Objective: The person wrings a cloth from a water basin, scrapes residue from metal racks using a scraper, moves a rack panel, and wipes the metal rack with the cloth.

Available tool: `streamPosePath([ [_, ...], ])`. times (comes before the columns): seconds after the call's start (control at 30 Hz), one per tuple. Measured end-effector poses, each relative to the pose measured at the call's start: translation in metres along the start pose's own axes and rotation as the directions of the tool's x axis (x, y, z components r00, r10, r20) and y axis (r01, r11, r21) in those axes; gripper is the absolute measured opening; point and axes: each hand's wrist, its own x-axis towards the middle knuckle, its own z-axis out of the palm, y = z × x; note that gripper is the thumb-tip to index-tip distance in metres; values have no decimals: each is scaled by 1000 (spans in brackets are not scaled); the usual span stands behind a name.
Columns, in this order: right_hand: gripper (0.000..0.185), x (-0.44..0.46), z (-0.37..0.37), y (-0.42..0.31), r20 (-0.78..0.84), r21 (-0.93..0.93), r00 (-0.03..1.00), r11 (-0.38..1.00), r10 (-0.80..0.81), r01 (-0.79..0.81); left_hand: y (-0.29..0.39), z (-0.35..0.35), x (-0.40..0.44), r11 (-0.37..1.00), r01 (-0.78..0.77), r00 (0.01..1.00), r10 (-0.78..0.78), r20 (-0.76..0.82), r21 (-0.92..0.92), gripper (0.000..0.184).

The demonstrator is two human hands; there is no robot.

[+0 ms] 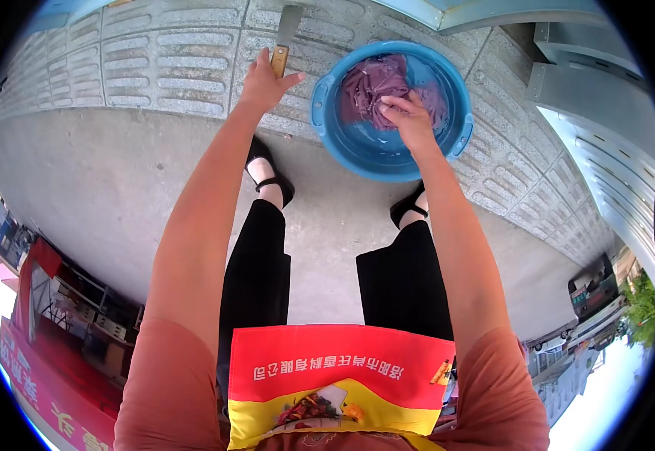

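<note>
My left hand (266,84) is at the wooden handle (279,60) of a flat-bladed scraper. Its fingers curl by the handle while the thumb sticks out to the right. The grey metal blade (290,25) points away from me over the paving. My right hand (408,119) reaches into a round blue basin (329,139) and has its fingers on a wet, bunched purple cloth (369,81). Part of the cloth lies under water, and some fingertips are hidden in its folds.
Ribbed paving tiles (169,71) run beneath the basin, with smooth concrete (117,158) nearer me. My black shoes (271,171) stand close to the basin. Metal panels (598,113) rise at the right. A red stall (49,361) is at the lower left. I wear a red and yellow apron (327,346).
</note>
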Motion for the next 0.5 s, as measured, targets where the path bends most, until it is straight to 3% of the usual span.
streamPosePath([
  [0.03, 28, 21, 17, 12, 68, 39, 993, 994, 96, -99, 5, -14, -4, 999, -22, 1000, 22, 1, 24, 67],
  [0.07, 28, 30, 29, 19, 143, 70, 970, 976, 197, -208, 8, -26, -13, 997, 0, 1000, 1, 19, -83, 67],
  [0.13, 27, 32, 38, 15, -15, -31, 969, 969, 245, -246, 19, -48, -33, 953, 53, 998, -39, 53, -299, 67],
  [0.17, 26, 28, 37, 9, -101, -82, 960, 959, 262, -271, 30, -59, -48, 838, 213, 969, -116, 218, -502, 59],
  [0.2, 25, 13, 30, 0, -135, -124, 979, 977, 154, -171, 39, -59, -69, 599, 442, 886, -172, 431, -668, 57],
  [0.23, 24, -11, 18, -13, -167, -169, 986, 984, 29, -58, 52, -56, -88, 291, 632, 771, -142, 621, -718, 54],
  [0.27, 24, -37, 6, -27, -193, -218, 976, 974, -102, 58, 77, -57, -107, 66, 785, 619, -127, 775, -616, 55],
  [0.3, 21, -66, -9, -46, -154, -115, 979, 986, -135, 118, 99, -55, -123, -107, 868, 483, -50, 874, -485, 66],
  [0.37, 17, -127, -40, -74, -73, -14, 974, 976, -216, 216, 137, -53, -142, -429, 892, 241, 185, 953, -142, 71],
  [0.47, 11, -194, -85, -125, 52, -90, 938, 934, -343, 346, 172, -39, -138, -600, 782, 497, 438, 749, -168, 72],
  [0.5, 10, -212, -99, -137, 105, -87, 928, 927, -357, 366, 178, -40, -131, -609, 774, 508, 436, 743, -173, 60],
])
